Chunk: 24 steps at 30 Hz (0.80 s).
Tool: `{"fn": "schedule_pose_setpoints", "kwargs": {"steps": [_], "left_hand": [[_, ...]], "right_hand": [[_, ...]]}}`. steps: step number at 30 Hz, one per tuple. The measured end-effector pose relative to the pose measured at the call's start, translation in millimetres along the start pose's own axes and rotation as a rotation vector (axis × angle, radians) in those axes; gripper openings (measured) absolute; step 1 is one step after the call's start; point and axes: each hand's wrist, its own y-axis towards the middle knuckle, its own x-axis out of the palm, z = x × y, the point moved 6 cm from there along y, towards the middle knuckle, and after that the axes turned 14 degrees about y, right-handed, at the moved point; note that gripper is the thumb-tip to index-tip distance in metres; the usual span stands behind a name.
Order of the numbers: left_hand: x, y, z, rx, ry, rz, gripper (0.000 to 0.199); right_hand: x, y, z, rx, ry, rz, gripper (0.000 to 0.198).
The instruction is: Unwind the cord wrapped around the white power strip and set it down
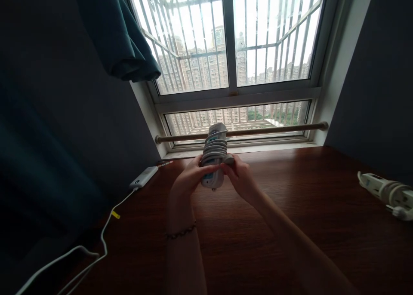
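A white power strip [213, 181] is held up above the wooden tabletop in front of the window, its cord [215, 149] wound around it in several turns. My left hand [190, 174] grips the strip from the left, thumb across its front. On the right side, my right hand [238, 172] pinches the plug end [229, 159] of the cord, close against the strip. Part of the strip's face is hidden under the cord and the fingers.
At the right edge lies another power strip [376, 182] with its cord wound round it. A white power strip [144, 177] with a trailing cord [103, 239] rests at the left. A rail [277, 130] crosses the window, and a teal curtain [129, 54] hangs left.
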Motion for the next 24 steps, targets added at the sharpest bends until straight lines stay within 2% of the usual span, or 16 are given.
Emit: {"fn": "schedule_pose_setpoints", "kwargs": {"steps": [2, 5, 8, 10, 14, 18, 20, 24], "left_hand": [[5.6, 0.7, 0.1, -0.027, 0.012, 0.028, 0.050], [12.0, -2.5, 5.1, -0.049, 0.080, 0.122, 0.050], [18.4, -10.8, 16.6, 0.001, 0.166, 0.172, 0.047], [23.4, -17.6, 24.5, 0.062, 0.229, 0.145, 0.047], [29.9, -28.1, 30.6, 0.155, 0.365, 0.084, 0.055], [28.4, -25.0, 22.9, 0.155, 0.304, 0.131, 0.060], [29.4, -19.2, 18.7, 0.143, 0.279, 0.105, 0.052], [31.2, -9.3, 15.5, 0.132, 0.343, -0.034, 0.031]], "right_hand": [[-5.3, -3.1, -6.3, -0.008, -0.112, 0.108, 0.020], [-12.2, -6.2, -10.2, 0.020, -0.133, 0.221, 0.021], [-17.9, -8.3, -14.7, 0.019, -0.171, 0.305, 0.021], [-18.4, -9.7, -20.1, 0.001, -0.239, 0.321, 0.020], [-12.3, -13.9, -31.2, -0.011, -0.371, 0.262, 0.025], [-5.4, -16.4, -37.0, -0.016, -0.439, 0.150, 0.035], [-3.3, -15.7, -37.4, -0.036, -0.452, 0.094, 0.035], [-1.5, -13.0, -34.2, -0.049, -0.422, 0.002, 0.027]]}}
